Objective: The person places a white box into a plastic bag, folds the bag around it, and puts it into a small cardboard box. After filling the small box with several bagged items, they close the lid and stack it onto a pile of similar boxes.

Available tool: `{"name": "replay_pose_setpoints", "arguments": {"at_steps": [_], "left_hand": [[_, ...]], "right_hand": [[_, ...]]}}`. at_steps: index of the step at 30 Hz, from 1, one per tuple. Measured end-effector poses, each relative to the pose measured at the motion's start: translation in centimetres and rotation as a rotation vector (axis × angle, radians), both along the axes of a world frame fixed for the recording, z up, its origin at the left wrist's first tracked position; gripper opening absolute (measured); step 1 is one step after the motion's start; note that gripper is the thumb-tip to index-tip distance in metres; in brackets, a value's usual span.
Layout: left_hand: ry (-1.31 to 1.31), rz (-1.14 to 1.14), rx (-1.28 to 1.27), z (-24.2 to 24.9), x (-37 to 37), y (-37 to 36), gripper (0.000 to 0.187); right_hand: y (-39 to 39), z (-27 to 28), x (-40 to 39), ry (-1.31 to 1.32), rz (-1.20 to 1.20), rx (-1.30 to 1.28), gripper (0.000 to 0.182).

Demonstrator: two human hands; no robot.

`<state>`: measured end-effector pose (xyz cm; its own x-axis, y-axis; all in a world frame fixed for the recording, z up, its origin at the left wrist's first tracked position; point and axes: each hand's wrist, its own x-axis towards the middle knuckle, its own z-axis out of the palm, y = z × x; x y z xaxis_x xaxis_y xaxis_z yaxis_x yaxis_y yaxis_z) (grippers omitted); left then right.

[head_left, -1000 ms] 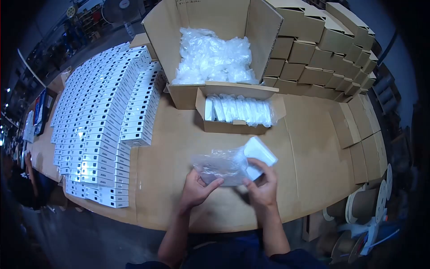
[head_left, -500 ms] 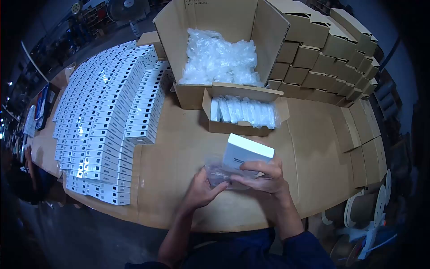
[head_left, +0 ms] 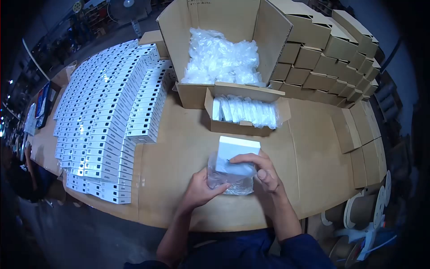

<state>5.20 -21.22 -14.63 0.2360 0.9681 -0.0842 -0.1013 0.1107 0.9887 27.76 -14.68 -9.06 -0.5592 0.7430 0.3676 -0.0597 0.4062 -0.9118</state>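
Note:
A white box (head_left: 237, 148) stands tilted above the cardboard-covered table, its lower part inside a clear plastic bag (head_left: 242, 186). My left hand (head_left: 201, 188) grips the bag's left edge between thumb and fingers. Across the front of the white box lies the index finger of my right hand (head_left: 264, 172), with the other fingers curled at its right side. Just beyond them sits an open carton (head_left: 239, 128) holding a row of white boxes in clear bags (head_left: 246, 111).
A large open carton (head_left: 192, 96) full of clear bags (head_left: 221, 56) stands at the back. Stacked white boxes (head_left: 96, 116) fill the left side. Brown cartons (head_left: 313, 58) are piled at the back right. A person (head_left: 27, 175) is at the far left.
The white box has moved left and down, and its lower part is now within the bag. My right hand has shifted left with it, while the bag has opened out around the box.

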Motion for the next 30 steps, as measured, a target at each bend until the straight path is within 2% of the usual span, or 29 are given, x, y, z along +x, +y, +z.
{"name": "replay_pose_setpoints", "arguments": {"at_steps": [4,8,11,14,15,18,19,22,23,26,30], "left_hand": [[-0.006,-0.012,-0.019,0.6,-0.5,0.0,0.056],[-0.159,-0.029,-0.01,-1.0,-1.2,-0.4,0.042],[-0.359,0.079,-0.163,-2.9,-0.7,-0.8,0.039],[-0.365,0.205,-0.169,-4.2,0.2,-1.0,0.041],[-0.369,0.252,-0.154,-4.5,0.4,-1.1,0.041],[-0.383,0.351,-0.101,-4.6,0.8,-0.8,0.039],[-0.387,0.356,-0.083,-4.5,0.8,-0.6,0.039],[-0.335,0.351,-0.049,-4.8,0.6,-0.4,0.038],[-0.305,0.346,-0.038,-4.9,0.5,-0.3,0.038],[-0.26,0.347,0.037,-5.0,0.6,0.0,0.038],[-0.313,0.339,0.071,-5.9,0.2,0.1,0.049]], "right_hand": [[-0.1,-0.8,-0.7,0.018,0.039,-0.119,0.087],[0.0,-1.7,-1.2,0.013,0.096,-0.229,0.09],[0.3,-2.0,-1.3,-0.002,0.176,-0.275,0.088],[-0.5,-3.2,-2.3,0.112,-0.077,-0.141,0.088],[-0.8,-3.6,-1.8,0.08,-0.2,-0.168,0.082],[-2.7,-5.2,-2.7,0.367,-0.407,-0.46,0.062],[-3.4,-5.1,-3.4,0.425,-0.459,-0.465,0.043],[-4.6,-5.6,-5.0,0.596,-0.436,-0.612,0.034],[-4.7,-5.9,-5.4,0.588,-0.509,-0.578,0.025],[-4.5,-5.8,-5.5,0.564,-0.552,-0.674,0.018],[-4.1,-6.1,-5.5,0.507,-0.559,-0.649,0.011]]}}
